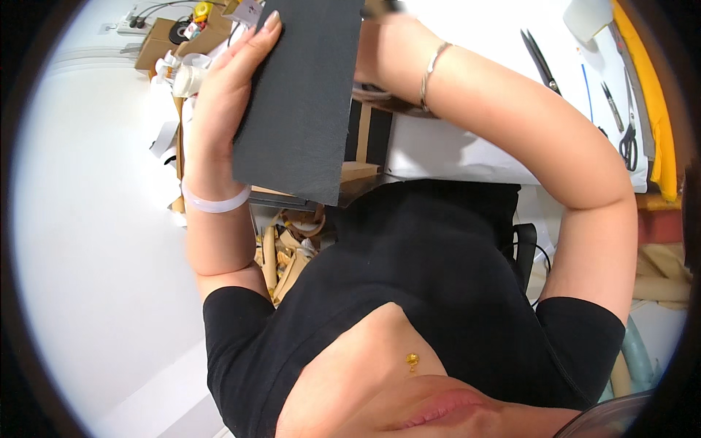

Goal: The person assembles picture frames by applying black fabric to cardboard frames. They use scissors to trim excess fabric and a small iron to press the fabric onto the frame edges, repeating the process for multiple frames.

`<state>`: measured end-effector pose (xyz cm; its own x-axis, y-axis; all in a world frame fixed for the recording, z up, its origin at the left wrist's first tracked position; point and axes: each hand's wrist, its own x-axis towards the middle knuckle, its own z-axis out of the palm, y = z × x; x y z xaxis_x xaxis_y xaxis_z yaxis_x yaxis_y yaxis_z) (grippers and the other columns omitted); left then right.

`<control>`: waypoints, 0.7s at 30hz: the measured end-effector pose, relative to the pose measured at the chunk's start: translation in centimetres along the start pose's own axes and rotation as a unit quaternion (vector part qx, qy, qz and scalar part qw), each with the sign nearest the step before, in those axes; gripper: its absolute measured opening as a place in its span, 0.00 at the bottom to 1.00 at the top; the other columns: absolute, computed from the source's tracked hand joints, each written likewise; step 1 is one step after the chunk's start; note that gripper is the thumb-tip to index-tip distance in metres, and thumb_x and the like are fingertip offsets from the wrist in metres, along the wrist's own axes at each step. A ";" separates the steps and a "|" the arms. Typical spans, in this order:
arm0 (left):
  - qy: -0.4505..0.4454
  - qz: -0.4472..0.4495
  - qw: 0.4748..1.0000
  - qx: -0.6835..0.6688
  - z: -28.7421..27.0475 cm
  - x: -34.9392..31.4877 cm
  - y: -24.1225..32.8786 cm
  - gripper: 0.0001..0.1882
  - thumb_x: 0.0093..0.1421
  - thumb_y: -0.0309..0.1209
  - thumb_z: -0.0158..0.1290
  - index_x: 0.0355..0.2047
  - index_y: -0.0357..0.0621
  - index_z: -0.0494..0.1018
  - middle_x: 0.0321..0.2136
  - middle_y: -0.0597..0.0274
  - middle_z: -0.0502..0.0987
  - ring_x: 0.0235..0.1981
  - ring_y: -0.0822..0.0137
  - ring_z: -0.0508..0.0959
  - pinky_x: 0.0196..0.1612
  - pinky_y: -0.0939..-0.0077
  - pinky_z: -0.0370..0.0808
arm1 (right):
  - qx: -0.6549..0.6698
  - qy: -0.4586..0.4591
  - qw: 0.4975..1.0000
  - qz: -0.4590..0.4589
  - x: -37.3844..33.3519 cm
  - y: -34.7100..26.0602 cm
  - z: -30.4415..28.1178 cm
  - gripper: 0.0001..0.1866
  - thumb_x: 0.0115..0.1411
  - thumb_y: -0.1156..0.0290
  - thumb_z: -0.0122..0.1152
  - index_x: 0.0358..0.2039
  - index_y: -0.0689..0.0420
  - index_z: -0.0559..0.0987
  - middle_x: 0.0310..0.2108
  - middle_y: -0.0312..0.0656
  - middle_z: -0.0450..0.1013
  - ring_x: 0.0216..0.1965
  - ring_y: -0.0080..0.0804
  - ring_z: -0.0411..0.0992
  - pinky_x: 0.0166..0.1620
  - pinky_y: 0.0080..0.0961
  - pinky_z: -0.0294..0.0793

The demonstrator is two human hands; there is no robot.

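A black panel with a leather-like grain [303, 95] is held up, tilted, in front of me at the top of the view. My left hand [232, 80] grips its left edge, the fingertips lying along the side. Beyond the panel's right edge is my right hand [385, 47], bent inward at the wrist. Its fingers are smeared by motion and partly hidden behind the panel, so what they hold does not show. A dark blurred item [383, 7] appears just above that hand. Below the hands, black and tan pieces [363, 131] rest at the table's edge.
The white work table [467, 157] carries black-handled scissors [629, 142], a long dark pointed tool [540, 62], a small knife-like tool [611, 106] and a blue stick [587, 91]. Bottles [188, 80] and a cardboard box [157, 44] stand at the left. Scraps [285, 255] lie below.
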<state>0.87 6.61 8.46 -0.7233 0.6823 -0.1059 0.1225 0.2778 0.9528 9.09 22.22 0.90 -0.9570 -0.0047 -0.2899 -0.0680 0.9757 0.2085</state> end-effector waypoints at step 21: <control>-0.039 0.203 0.905 -0.372 -4.1 -5.8 -10.2 0.30 0.64 0.48 0.62 0.59 0.43 0.72 0.56 0.62 0.76 0.56 0.62 0.76 0.60 0.60 0.72 | 0.172 0.354 0.892 0.221 -5.8 18.7 -3.1 0.19 0.66 0.54 0.65 0.41 0.59 0.78 0.33 0.47 0.79 0.35 0.40 0.79 0.40 0.31 0.77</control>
<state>1.06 -2.94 0.53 -0.6674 0.6803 0.3031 -0.1451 -0.5180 0.8430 12.48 39.84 9.33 -0.8156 0.3790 0.4372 0.3341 0.9254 -0.1789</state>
